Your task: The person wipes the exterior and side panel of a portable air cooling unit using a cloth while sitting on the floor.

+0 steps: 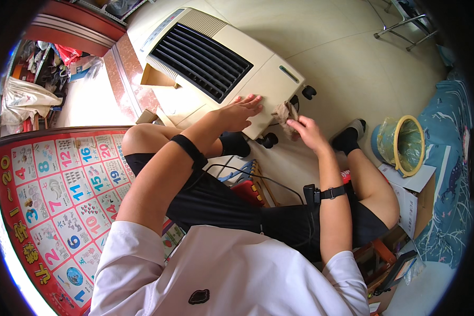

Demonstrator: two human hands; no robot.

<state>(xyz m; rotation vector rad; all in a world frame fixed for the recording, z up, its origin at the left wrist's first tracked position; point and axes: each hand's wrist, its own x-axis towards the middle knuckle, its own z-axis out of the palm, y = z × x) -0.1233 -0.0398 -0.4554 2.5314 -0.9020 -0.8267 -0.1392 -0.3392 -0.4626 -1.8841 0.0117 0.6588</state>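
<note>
A cream air cooler (256,55) with a black louvred grille (201,59) lies tilted across the floor in front of me. My left hand (243,112) rests on its casing near the caster end, fingers spread and holding nothing. In my right hand (310,132) is a crumpled grey-brown cloth (286,114), pinched between thumb and fingers beside the base edge. Black casters (309,92) stick out from that end; another caster (267,140) sits lower, near my left foot. Whether the cloth touches the base is hard to tell.
To the right stands a lined waste bin (410,146) with a yellow rim, beside an open cardboard box (407,197). A red number chart (67,197) covers the left side. A folding step stool (252,183) lies between my legs. A metal-legged chair (403,25) is at the far right.
</note>
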